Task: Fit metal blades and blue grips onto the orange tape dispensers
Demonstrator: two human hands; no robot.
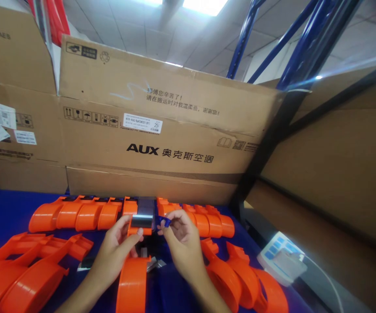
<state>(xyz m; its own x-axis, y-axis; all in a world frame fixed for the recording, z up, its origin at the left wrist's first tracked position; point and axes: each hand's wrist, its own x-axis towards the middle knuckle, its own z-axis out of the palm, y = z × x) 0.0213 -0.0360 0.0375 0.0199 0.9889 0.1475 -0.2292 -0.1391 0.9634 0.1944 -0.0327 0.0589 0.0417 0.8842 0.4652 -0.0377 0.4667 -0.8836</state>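
My left hand [118,239] is closed around an orange tape dispenser [141,231], thumb on its front edge. A toothed metal blade [142,216] and a dark strip span the top of this dispenser. Just to its right, my right hand [183,239] pinches a small blue piece [165,221] between thumb and fingertips. I cannot tell whether the blue piece is joined to the dispenser. Below my hands, an orange curved dispenser part [132,287] stands near small metal strips [155,264], which are partly hidden.
A row of orange dispensers [88,216] lines the back of the blue table [5,204]. More orange dispensers lie at the left [33,282] and right [245,278]. Cardboard [175,130] walls the back. A white-and-blue device [281,256] with a cable sits right, beside a dark rack post [260,152].
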